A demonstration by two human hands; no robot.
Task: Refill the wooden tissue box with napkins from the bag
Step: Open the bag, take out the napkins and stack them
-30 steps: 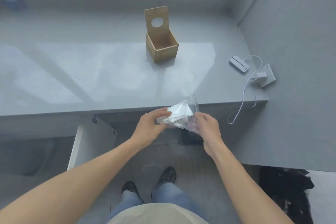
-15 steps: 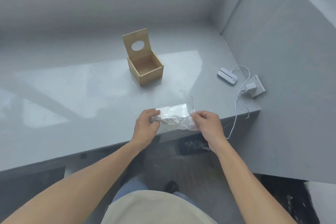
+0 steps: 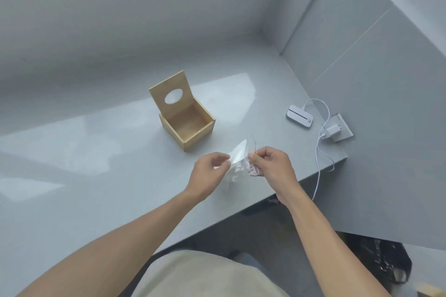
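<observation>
The wooden tissue box (image 3: 193,130) stands open on the grey table (image 3: 101,176), its lid with an oval hole tipped up at the back, and its inside looks bare. In front of it, above the table, I hold a clear plastic bag (image 3: 237,164) of white napkins between both hands. My left hand (image 3: 210,173) pinches the bag's left side. My right hand (image 3: 272,164) pinches its right edge near the top. The bag hangs a short way to the front right of the box.
A white flat device (image 3: 299,116) lies at the table's right side, with a white cable (image 3: 321,152) running to a charger in a wall socket (image 3: 337,129). Grey walls close the back and right. A dark bag (image 3: 383,260) sits on the floor at lower right.
Both hands have carried the bag up from below the table edge to above the tabletop, closer to the box. The view has shifted forward over the table.
</observation>
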